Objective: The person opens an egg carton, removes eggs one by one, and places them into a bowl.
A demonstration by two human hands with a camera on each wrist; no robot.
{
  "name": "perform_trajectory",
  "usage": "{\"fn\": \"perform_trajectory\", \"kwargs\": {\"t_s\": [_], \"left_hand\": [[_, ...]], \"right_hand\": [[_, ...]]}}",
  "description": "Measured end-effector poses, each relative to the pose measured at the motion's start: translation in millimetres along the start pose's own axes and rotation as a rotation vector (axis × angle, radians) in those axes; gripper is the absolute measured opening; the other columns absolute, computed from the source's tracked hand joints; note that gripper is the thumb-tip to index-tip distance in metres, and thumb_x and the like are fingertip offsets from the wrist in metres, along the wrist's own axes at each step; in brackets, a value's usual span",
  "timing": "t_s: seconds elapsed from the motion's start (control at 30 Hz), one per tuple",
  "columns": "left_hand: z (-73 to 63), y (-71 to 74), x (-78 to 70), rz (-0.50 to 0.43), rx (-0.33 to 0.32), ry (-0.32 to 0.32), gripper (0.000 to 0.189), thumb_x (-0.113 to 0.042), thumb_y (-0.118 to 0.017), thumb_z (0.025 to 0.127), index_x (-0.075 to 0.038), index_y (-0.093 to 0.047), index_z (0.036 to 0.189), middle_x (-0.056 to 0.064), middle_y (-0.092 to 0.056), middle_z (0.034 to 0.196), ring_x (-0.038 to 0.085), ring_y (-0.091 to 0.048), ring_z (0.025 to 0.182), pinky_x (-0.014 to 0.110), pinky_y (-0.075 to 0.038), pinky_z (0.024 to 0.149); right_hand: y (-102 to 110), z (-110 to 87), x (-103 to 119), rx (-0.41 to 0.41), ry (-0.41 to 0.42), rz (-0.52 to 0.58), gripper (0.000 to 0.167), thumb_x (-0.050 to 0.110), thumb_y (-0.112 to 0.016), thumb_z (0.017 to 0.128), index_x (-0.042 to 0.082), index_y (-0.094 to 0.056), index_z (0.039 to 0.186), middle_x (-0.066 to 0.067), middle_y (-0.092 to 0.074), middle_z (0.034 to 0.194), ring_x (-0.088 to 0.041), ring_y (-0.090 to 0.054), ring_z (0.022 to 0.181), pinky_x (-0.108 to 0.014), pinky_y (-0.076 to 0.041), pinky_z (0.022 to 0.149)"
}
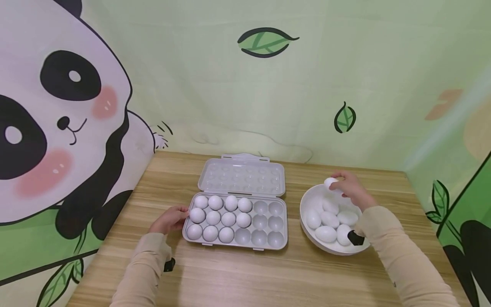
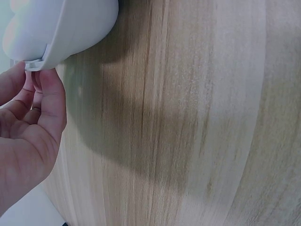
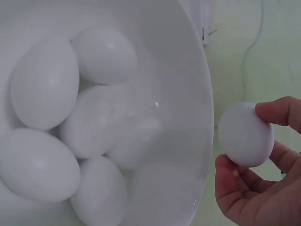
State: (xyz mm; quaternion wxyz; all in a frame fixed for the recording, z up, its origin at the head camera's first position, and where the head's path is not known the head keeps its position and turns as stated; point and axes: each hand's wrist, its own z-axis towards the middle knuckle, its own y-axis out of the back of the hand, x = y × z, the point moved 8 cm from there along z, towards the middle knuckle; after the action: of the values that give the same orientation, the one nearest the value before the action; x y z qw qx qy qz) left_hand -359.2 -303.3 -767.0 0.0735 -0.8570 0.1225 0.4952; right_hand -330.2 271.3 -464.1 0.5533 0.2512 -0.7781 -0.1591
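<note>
A light-grey egg carton (image 1: 281,245) lies on the table with its lid (image 1: 241,178) folded back. White eggs (image 1: 228,219) fill its left cups; the two right columns and the front cup of the fourth column hold none. At the carton's left end my left hand (image 1: 171,218) pinches the rim (image 2: 51,55) between thumb and fingers. To the right stands a white bowl (image 1: 304,209) with several eggs (image 3: 46,84) in it. Over the bowl's far rim my right hand (image 1: 353,190) holds one egg (image 3: 246,134) in its fingertips, raised clear of the others.
The wooden table (image 1: 238,277) meets a green cloth backdrop (image 1: 199,76) just behind the carton and bowl. A large printed panda (image 1: 84,140) covers the left side. Between carton and bowl runs a narrow strip of table.
</note>
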Motion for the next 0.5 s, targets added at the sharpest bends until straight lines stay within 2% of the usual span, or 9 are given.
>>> {"fn": "perform_trajectory", "kwargs": {"t_s": [0.07, 0.13, 0.2, 0.27, 0.33, 0.37, 0.43, 0.5], "left_hand": [[2.5, 2.2, 2.6, 0.012, -0.001, 0.004, 0.023, -0.024, -0.057, 0.086, -0.008, -0.052, 0.102, 0.004, -0.060, 0.090, 0.016, -0.059, 0.081, 0.035, -0.050, 0.070], [12.9, 9.6, 12.8, 0.013, -0.018, 0.017, 0.025, -0.024, -0.058, 0.084, -0.008, -0.052, 0.102, 0.004, -0.060, 0.090, 0.017, -0.059, 0.080, 0.036, -0.050, 0.070], [34.6, 24.3, 34.0, 0.008, -0.039, 0.038, 0.031, -0.028, -0.063, 0.080, -0.008, -0.052, 0.102, 0.005, -0.060, 0.090, 0.018, -0.060, 0.081, 0.037, -0.051, 0.070], [66.3, 44.9, 63.9, -0.011, -0.056, 0.046, 0.041, -0.032, -0.068, 0.074, -0.009, -0.052, 0.104, 0.006, -0.060, 0.092, 0.020, -0.061, 0.082, 0.039, -0.051, 0.070], [80.7, 54.6, 78.2, -0.029, -0.080, 0.062, 0.047, -0.033, -0.071, 0.070, -0.009, -0.051, 0.106, 0.007, -0.060, 0.093, 0.021, -0.061, 0.082, 0.040, -0.051, 0.071], [85.6, 57.7, 82.9, -0.035, -0.077, 0.060, 0.049, -0.034, -0.072, 0.069, -0.009, -0.051, 0.107, 0.008, -0.060, 0.094, 0.021, -0.061, 0.083, 0.041, -0.051, 0.071], [86.7, 58.2, 84.0, -0.051, -0.082, 0.061, 0.050, -0.033, -0.072, 0.068, -0.009, -0.051, 0.107, 0.009, -0.060, 0.095, 0.021, -0.061, 0.083, 0.041, -0.051, 0.070], [75.2, 50.6, 73.1, -0.048, -0.089, 0.063, 0.048, -0.032, -0.072, 0.070, -0.009, -0.051, 0.107, 0.009, -0.060, 0.094, 0.021, -0.061, 0.082, 0.041, -0.051, 0.071]], "right_hand": [[1.7, -0.5, 0.7, -0.017, 0.030, -0.059, 0.050, 0.008, -0.055, 0.078, -0.005, -0.039, 0.123, -0.025, -0.040, 0.125, -0.031, -0.044, 0.100, -0.042, -0.040, 0.081], [2.6, -1.6, 2.2, -0.032, 0.066, -0.122, 0.050, 0.006, -0.056, 0.075, -0.008, -0.041, 0.120, -0.027, -0.042, 0.122, -0.032, -0.045, 0.097, -0.039, -0.040, 0.078], [3.2, -2.9, 3.8, -0.048, 0.100, -0.182, 0.048, 0.004, -0.057, 0.072, -0.010, -0.044, 0.116, -0.029, -0.044, 0.119, -0.032, -0.045, 0.094, -0.035, -0.040, 0.074], [3.5, -5.1, 4.4, -0.063, 0.112, -0.236, 0.046, 0.003, -0.058, 0.069, -0.010, -0.046, 0.112, -0.029, -0.046, 0.117, -0.032, -0.045, 0.091, -0.033, -0.039, 0.072], [3.5, -6.4, 3.5, -0.067, 0.118, -0.276, 0.044, 0.003, -0.058, 0.068, -0.010, -0.047, 0.109, -0.030, -0.047, 0.114, -0.032, -0.045, 0.088, -0.033, -0.039, 0.070], [3.5, -6.9, 2.7, -0.069, 0.116, -0.299, 0.043, 0.003, -0.058, 0.067, -0.010, -0.048, 0.108, -0.029, -0.048, 0.112, -0.032, -0.045, 0.086, -0.032, -0.039, 0.068], [3.3, -7.0, 0.4, -0.072, 0.109, -0.339, 0.042, 0.003, -0.058, 0.066, -0.009, -0.049, 0.105, -0.027, -0.051, 0.106, -0.031, -0.046, 0.083, -0.031, -0.038, 0.066], [3.0, -6.0, -2.8, -0.070, 0.104, -0.377, 0.040, 0.004, -0.057, 0.065, -0.008, -0.049, 0.103, -0.025, -0.053, 0.100, -0.030, -0.046, 0.079, -0.029, -0.037, 0.063]]}}
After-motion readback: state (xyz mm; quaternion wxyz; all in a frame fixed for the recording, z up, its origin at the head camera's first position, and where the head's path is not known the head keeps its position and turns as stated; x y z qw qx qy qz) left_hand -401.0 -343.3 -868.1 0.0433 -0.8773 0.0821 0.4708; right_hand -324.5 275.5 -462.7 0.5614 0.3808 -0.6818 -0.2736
